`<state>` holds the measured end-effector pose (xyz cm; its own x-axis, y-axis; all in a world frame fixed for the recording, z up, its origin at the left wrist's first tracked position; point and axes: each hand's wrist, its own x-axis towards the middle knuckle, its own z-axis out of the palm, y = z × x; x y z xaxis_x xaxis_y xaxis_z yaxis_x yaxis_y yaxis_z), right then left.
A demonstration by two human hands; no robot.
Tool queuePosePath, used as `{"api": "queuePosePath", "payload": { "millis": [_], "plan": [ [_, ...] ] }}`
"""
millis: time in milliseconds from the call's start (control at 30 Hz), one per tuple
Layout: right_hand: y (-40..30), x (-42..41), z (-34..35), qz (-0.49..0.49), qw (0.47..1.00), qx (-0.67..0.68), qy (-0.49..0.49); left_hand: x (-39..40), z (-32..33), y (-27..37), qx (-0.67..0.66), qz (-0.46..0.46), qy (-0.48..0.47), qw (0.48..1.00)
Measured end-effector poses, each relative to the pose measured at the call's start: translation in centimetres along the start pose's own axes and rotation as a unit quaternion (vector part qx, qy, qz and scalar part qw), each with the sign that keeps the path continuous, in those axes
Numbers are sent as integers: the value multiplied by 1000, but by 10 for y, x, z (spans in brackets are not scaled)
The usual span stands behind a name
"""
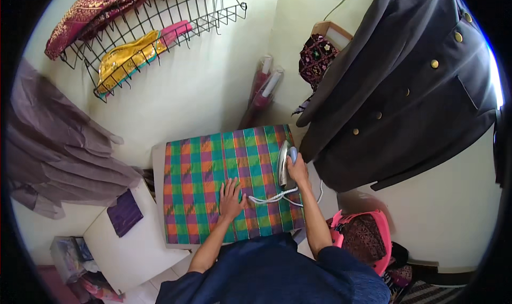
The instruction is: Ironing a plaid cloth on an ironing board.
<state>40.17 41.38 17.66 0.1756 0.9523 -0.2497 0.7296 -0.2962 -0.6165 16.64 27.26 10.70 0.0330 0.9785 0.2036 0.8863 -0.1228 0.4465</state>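
Note:
A checked cloth in green, orange, purple and teal lies spread over a table before me. My right hand grips the blue handle of an electric clothes iron near the cloth's right edge. The iron looks tipped, its metal side showing; whether it touches the cloth I cannot tell. Flat on the middle of the cloth rests my left hand, fingers apart, holding nothing. Between the hands, a white braided cord lies looped and passes behind my right forearm.
At left, a white table bears a folded purple cloth. A dark coat with brass-coloured buttons hangs close on the right. A pink basket holds dark patterned fabric. Above, a black wire rack carries folded textiles.

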Motion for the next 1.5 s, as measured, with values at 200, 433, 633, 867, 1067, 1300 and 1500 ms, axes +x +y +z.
{"api": "queuePosePath", "payload": {
  "millis": [200, 433, 633, 867, 1067, 1300, 1500],
  "plan": [
    [1, 27, 4, -24, 999, 2, 44, -4, 3, -3, -1, 2, 9, 1000],
    [15, 56, 1, -18, 998, 6, 68, -3, 4, -1, 11, 11, 13, 1000],
    [34, -28, -3, -64, 996, 28, 56, -4, 2, -3, 2, -2, 5, 1000],
    [53, -29, 0, -58, 996, 9, 67, -2, -2, 1, -5, -2, 7, 1000],
    [48, 3, -9, -36, 996, 12, 78, -1, 0, 5, -5, 7, 12, 1000],
    [73, -68, -18, -58, 996, 6, 66, -2, -2, 2, -5, 9, 17, 1000],
    [71, -88, -18, -12, 996, -14, 83, -6, -1, -2, -5, 8, 16, 1000]
  ]
}}
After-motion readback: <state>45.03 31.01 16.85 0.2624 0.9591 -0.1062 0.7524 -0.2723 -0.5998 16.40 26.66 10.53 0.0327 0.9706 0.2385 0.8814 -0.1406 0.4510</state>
